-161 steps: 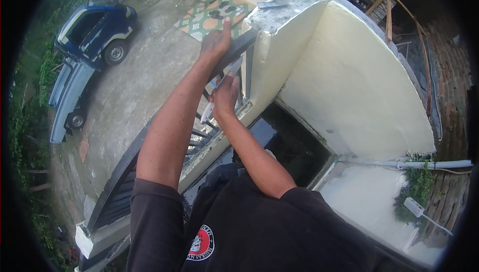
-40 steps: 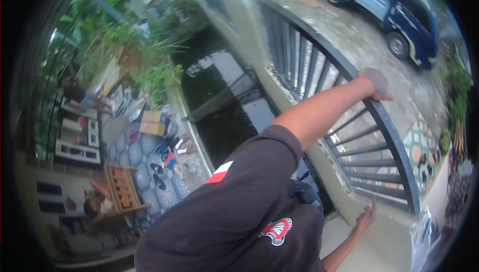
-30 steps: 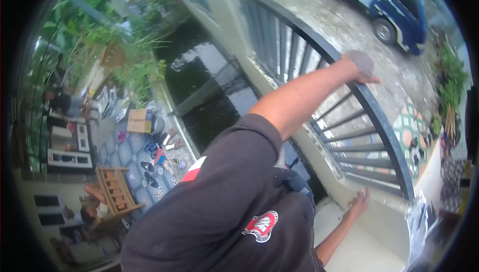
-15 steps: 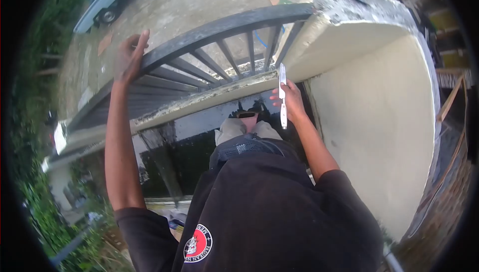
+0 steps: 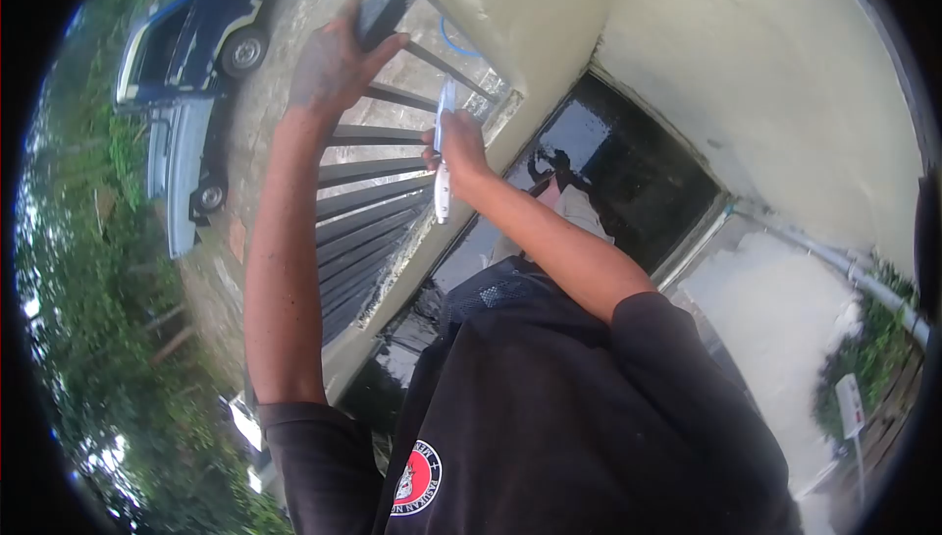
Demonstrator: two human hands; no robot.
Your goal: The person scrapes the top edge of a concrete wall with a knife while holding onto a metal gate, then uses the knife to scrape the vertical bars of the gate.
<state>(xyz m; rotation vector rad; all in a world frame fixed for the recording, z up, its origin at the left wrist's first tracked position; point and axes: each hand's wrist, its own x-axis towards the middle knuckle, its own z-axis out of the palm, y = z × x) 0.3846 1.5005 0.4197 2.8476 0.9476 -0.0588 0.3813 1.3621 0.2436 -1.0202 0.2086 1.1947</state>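
Note:
My left hand [image 5: 334, 69] is wrapped over the dark top rail [image 5: 391, 0] of a railing, its thumb on the near side. In my right hand [image 5: 463, 147] is a knife [image 5: 443, 196] with a white riveted handle. Its blade points up and away from me, overlapping the railing's grey bars [image 5: 378, 172] in this view. My fingers close around the knife near where blade and handle meet, and partly hide it.
A pale wall [image 5: 746, 54] rises on the right, beside a dark reflective surface [image 5: 638, 157] below me. A pipe [image 5: 854, 270] runs along the lower right. Beyond the railing, a truck [image 5: 191, 39] stands on concrete next to green plants [image 5: 98, 319].
My view has turned to the right. My left hand, raised near the rail before, now grips it farther along. The knife stays in my right hand, now closer to my left hand.

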